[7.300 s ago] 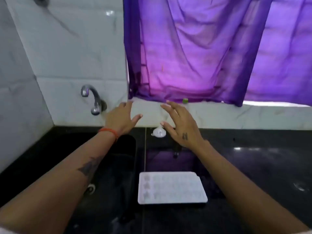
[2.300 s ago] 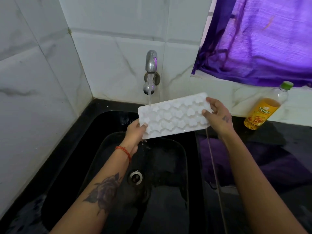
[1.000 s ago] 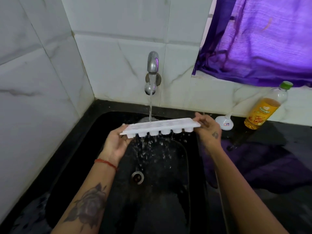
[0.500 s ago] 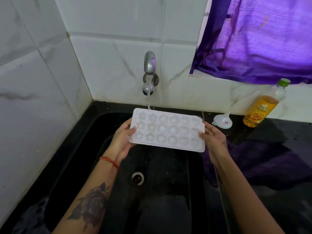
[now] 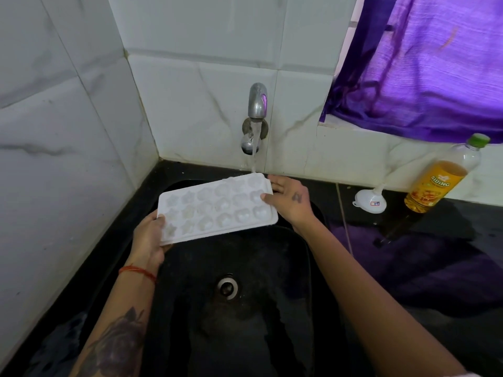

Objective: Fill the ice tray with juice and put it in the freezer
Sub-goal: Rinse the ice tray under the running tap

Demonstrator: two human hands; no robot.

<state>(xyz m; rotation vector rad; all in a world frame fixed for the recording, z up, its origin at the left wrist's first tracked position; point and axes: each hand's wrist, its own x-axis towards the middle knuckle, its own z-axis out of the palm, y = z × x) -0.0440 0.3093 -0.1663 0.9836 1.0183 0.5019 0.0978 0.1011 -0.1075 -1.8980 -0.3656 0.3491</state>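
I hold a white ice tray (image 5: pixel 217 208) with shaped moulds over the black sink (image 5: pixel 304 268), cavities facing up. My left hand (image 5: pixel 148 238) grips its near-left corner, thumb on the rim. My right hand (image 5: pixel 290 202) grips the far-right end, thumb on top. Water runs from the wall tap (image 5: pixel 257 104) onto the tray's far-right corner. A juice bottle (image 5: pixel 441 178) with orange liquid and a green cap leans against the wall on the right counter.
A small white funnel (image 5: pixel 371 201) lies on the black counter left of the bottle. The sink drain (image 5: pixel 228 286) sits below the tray. Purple curtain (image 5: pixel 424 66) hangs at upper right. White tiled walls close in the left and back.
The tray was rinsed and tipped under the tap, then turned cavities-up. Since half a second ago its right end has swung back under the running stream.
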